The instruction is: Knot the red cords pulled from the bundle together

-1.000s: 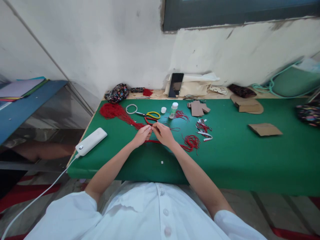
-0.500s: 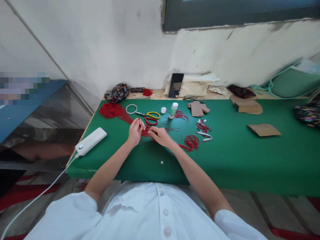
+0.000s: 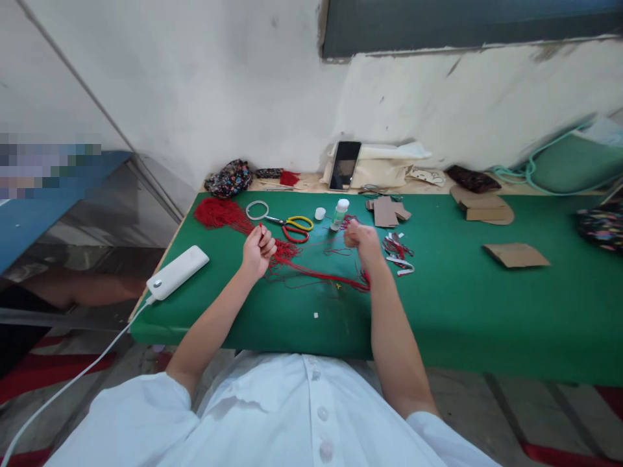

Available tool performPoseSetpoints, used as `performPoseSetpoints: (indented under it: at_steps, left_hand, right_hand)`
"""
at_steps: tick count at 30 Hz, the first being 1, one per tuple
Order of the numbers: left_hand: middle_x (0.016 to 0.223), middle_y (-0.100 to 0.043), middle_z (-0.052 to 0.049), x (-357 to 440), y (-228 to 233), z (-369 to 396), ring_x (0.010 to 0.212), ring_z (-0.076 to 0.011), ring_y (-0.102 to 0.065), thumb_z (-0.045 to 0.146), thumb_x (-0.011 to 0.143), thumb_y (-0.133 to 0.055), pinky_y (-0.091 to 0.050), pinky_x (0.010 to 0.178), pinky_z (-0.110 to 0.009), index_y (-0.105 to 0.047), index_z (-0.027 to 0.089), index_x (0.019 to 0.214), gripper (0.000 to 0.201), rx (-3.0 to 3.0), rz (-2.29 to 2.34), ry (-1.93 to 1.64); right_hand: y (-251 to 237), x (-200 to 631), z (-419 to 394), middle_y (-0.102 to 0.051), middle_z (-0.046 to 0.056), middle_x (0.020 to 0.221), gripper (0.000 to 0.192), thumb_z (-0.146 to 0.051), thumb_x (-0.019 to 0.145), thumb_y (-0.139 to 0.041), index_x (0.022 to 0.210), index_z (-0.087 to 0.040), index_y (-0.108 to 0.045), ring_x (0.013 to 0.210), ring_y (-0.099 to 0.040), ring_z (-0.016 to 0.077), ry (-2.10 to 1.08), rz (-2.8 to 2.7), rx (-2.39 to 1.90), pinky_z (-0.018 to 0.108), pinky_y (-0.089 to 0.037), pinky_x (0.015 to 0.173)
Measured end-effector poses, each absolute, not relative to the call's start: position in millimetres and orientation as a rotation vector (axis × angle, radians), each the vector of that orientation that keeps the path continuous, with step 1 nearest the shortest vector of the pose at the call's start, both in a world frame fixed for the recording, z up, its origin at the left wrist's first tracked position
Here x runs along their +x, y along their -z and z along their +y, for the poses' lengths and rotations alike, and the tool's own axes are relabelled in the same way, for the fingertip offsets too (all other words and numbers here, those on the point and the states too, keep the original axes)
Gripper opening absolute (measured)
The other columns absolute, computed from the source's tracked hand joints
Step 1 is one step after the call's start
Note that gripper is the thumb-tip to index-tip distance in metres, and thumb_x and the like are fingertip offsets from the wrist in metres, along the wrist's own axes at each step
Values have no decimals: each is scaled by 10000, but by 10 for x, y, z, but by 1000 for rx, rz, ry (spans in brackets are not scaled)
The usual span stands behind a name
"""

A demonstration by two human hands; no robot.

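Red cord runs across the green table between my two hands, sagging in loose strands onto the cloth near the table's front half. My left hand is curled into a loose fist, fingers pressed together on the cord just beside the tail of the big red bundle. My right hand is also closed, pinching the cord's other end. Half a second ago that hand lay close to my left one, near the scissors; now it has pulled away to the right, well apart, and the cord has drawn out between them. The small red heap that lay by my right wrist is now spread into the line. To my left lies a white power bank. Farther off sit yellow-handled scissors, a ring, a small white bottle, cardboard pieces and, at the wall, a phone.
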State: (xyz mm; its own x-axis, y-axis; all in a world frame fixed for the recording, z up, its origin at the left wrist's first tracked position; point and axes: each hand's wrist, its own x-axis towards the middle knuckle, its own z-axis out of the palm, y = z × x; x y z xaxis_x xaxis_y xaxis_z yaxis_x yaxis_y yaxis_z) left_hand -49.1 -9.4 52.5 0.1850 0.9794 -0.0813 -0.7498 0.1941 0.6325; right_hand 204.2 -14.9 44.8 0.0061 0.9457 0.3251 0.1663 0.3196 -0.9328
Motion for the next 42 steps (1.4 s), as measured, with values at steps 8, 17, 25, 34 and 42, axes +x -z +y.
performPoseSetpoints:
  at_steps: [8,17,25,34,42]
  left_hand:
    - [485,-199,95,-465,-486,-99,359,-37,-133,203,940,-437,-82,376,-175,-399,173,688,258,554,665,-1213]
    - [482,-200,93,-473,-467,-80,358,-39,-131,202,946,-409,-76,376,-178,-401,175,686,262,553,683,-1223]
    - [475,-200,93,-457,-471,-100,350,-38,-131,198,949,-388,-77,371,-178,-399,174,679,272,557,687,-1205]
    - [474,-204,95,-445,-432,-105,344,-34,-144,202,937,-409,-84,371,-172,-407,172,692,247,593,696,-1152]
    - [478,-209,100,-411,-413,-109,342,-28,-157,222,915,-482,-89,370,-167,-397,174,692,243,590,717,-1083]
  right_hand:
    - [-508,2647,-219,-123,-82,418,594,-555,848,-501,503,-204,-169,368,-135,68,-918,-793,-695,234,-166,380]
    - [-493,2612,-183,-117,-88,448,557,-478,945,-390,497,-221,-181,375,-118,53,-270,-575,-779,241,-128,389]
    - [-524,2564,-176,-109,-80,448,599,-614,957,-211,501,-228,-166,375,-172,60,162,-455,-782,245,-127,416]
    - [-403,2386,-134,-320,-35,495,530,-541,958,-217,542,-226,-314,474,-329,112,202,-882,-1116,265,-279,509]
    - [-97,1621,-105,-607,29,783,78,-268,819,-604,832,-193,-588,678,-514,150,-184,-1912,-1407,255,-357,617]
